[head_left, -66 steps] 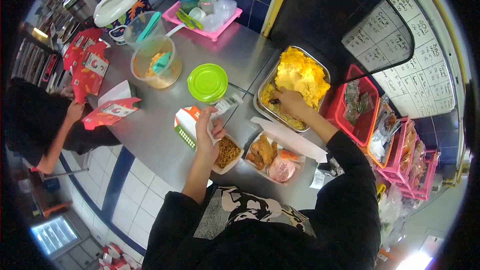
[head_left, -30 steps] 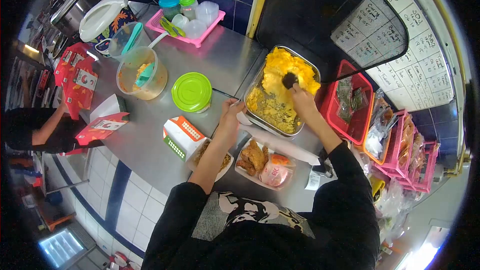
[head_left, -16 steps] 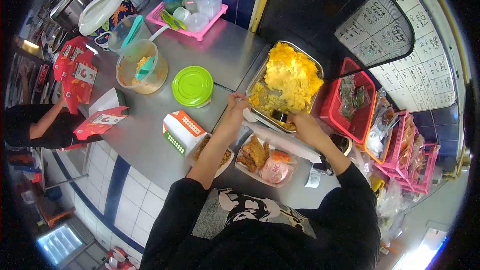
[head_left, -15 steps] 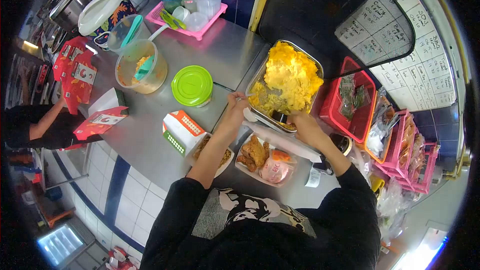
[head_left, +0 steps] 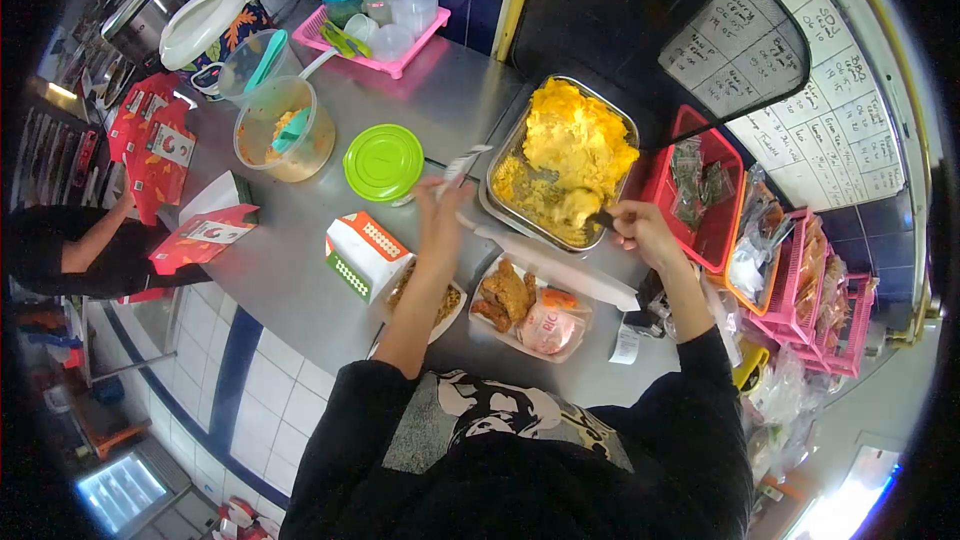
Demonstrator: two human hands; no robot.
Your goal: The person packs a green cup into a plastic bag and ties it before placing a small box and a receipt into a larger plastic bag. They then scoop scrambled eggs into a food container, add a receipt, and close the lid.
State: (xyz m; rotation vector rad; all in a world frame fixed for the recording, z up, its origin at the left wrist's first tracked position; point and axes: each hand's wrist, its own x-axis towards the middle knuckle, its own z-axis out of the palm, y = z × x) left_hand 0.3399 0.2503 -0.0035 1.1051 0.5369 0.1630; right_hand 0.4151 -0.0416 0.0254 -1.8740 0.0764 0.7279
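My right hand (head_left: 642,228) is closed round the black handle of a spoon (head_left: 601,220), whose head is in yellow mashed food (head_left: 580,135) at the near right corner of a metal tray (head_left: 494,180). Left of the tray, my left hand (head_left: 440,205) pinches a thin white piece with grey stripes (head_left: 463,162); its kind is unclear. Below both hands sits an open takeaway box (head_left: 492,332) with fried chicken (head_left: 508,295) and a wrapped rice portion (head_left: 550,328), its pale lid (head_left: 555,268) raised toward the tray. My left forearm partly covers a box of noodles (head_left: 448,302).
A green-lidded tub (head_left: 384,162), a white-orange carton (head_left: 365,252) and a clear tub (head_left: 290,155) stand leftward. Red basket (head_left: 690,230) with sachets and pink baskets (head_left: 800,315) line the right. Another person's arm (head_left: 95,235) is beside red cartons (head_left: 160,155) at far left.
My left hand has moved left, off the tray's edge, with the striped white piece. My right hand has shifted right with the spoon, exposing its head in the yellow food.
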